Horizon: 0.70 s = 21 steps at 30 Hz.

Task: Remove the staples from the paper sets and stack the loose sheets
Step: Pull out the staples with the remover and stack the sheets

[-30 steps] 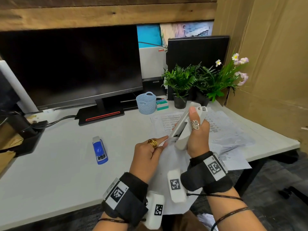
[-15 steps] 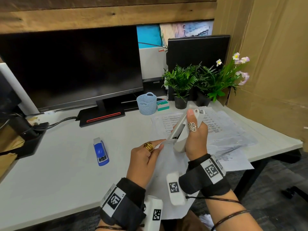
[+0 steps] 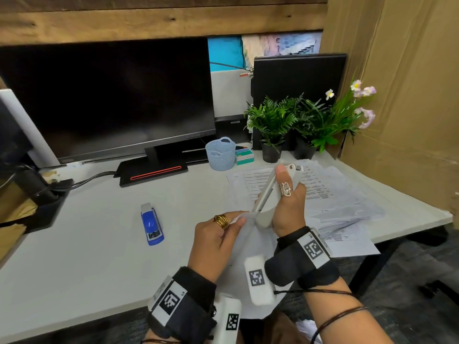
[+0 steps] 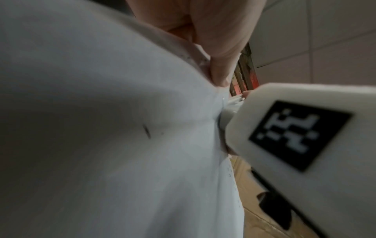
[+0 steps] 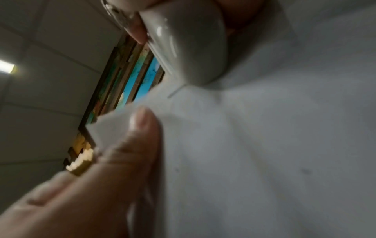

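My left hand (image 3: 218, 234) pinches the top corner of a white paper set (image 3: 244, 247) held up over the desk's front edge. My right hand (image 3: 288, 204) grips a white stapler (image 3: 269, 194) upright, its lower end pressed at that same corner. In the right wrist view the stapler's tip (image 5: 183, 48) meets the paper (image 5: 264, 145) just above my left thumb (image 5: 140, 127). The left wrist view shows the paper (image 4: 101, 128) filling the frame, with my fingers (image 4: 219, 53) on its edge. A pile of loose printed sheets (image 3: 323, 189) lies on the desk behind my hands.
A blue stapler (image 3: 152, 224) lies on the white desk (image 3: 87, 244) to the left. A monitor (image 3: 106, 100), a small blue basket (image 3: 220, 153) and potted plants (image 3: 293, 125) stand at the back. Cardboard (image 3: 409, 95) walls the right side.
Both hands have stayed together at the paper's corner. The stapler's lower end has settled closer against the corner, and the view has shifted slightly.
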{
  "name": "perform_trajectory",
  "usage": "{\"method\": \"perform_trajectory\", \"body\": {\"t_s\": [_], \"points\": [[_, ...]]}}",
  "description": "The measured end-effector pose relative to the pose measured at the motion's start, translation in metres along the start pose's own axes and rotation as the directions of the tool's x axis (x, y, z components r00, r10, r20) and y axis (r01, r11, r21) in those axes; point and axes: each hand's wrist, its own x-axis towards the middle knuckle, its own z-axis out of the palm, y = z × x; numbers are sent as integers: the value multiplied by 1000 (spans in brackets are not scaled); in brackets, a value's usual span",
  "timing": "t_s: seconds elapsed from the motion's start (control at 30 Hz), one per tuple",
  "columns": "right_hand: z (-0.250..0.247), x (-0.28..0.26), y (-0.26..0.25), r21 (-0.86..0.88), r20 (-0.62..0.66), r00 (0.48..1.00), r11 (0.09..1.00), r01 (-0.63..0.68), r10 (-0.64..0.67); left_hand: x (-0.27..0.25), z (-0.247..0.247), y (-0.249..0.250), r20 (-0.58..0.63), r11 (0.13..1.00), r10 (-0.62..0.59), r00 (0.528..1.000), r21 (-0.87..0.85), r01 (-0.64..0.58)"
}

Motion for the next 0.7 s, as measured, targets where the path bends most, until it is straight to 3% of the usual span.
{"method": "perform_trajectory", "body": {"t_s": [0.1,0.2,0.3,0.4,0.5,0.7], "points": [[5,17,15,-32,8,974,974,-226,227,3,-7,-9,5,993,-98,995,64,97],[14,42,38,-47,3,891,890,-454,455,2,-23,-21,62,968,-231,971,113,223],[17,70,68,-138,20,845,839,-526,534,-5,-43,-35,123,935,-338,933,153,318],[44,54,55,-280,92,739,729,-624,668,-10,-65,-49,108,898,-422,900,184,399],[60,41,63,-465,145,624,609,-642,768,-15,-85,-56,80,889,-437,896,186,418],[75,31,103,-668,106,649,537,-515,753,-30,-117,-68,82,865,-471,878,238,442]]}}
